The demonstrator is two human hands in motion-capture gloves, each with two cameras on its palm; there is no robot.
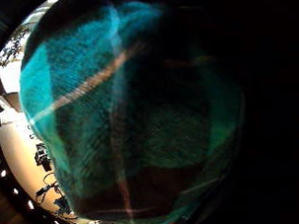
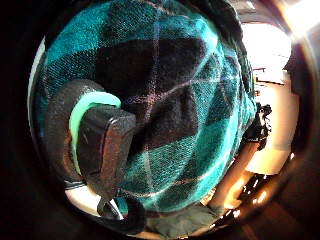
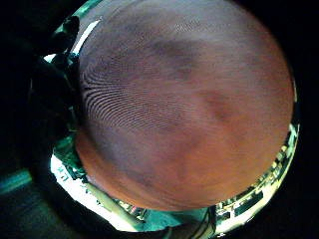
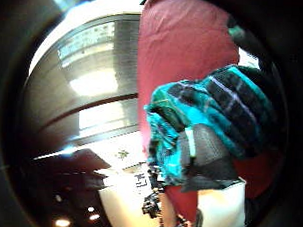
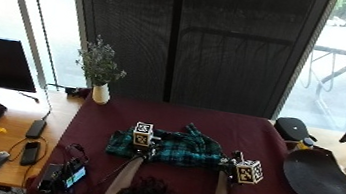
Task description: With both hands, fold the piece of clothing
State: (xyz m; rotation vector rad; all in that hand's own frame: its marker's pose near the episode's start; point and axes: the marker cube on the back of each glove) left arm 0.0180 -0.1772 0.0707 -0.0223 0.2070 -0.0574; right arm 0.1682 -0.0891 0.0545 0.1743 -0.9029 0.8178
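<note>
Your left hand (image 5: pixel 142 142): fingers curled, thumb (image 2: pixel 97 145) pinching the plaid garment (image 5: pixel 169 148).
Your right hand (image 5: pixel 238 168): fingertip (image 4: pixel 202 155) pinching the garment's edge.
Garment: bunched on the maroon tablecloth (image 5: pixel 249 132), between your hands.

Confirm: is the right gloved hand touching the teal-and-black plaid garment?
Touching. The right thumb side palm view shows a black gloved fingertip pinching bunched teal-and-black plaid garment above the maroon tablecloth.
</note>
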